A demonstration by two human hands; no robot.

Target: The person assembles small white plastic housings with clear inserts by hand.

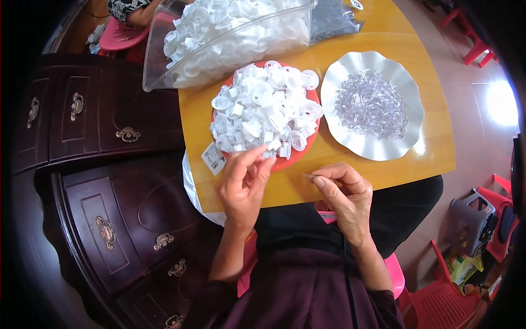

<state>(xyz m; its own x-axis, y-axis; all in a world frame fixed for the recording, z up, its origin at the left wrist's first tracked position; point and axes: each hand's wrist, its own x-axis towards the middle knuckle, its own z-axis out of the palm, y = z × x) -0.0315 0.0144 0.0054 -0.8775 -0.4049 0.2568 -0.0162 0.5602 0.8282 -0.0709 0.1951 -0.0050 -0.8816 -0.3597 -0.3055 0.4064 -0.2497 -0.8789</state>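
A heap of small white plastic parts (260, 109), many with round discs, is piled on a round red plate (285, 163). At the heap's near edge, my left hand (241, 186) is closed, thumb and forefinger pinched on one small white plastic part (268, 154). Its shape is mostly hidden by the fingertips. To the right, over the table's front edge, my right hand (346, 198) pinches a few thin clear pins (308, 175) that point left. More such pins (372, 104) lie in a white wavy-rimmed dish (402, 149) at the right.
A large clear bin (164, 74) full of white parts stands at the back left of the yellow table (438, 145). Behind the dish is a dark plastic bag (334, 22). A printed label (213, 159) lies left of the plate. Dark drawers (104, 225) flank the table.
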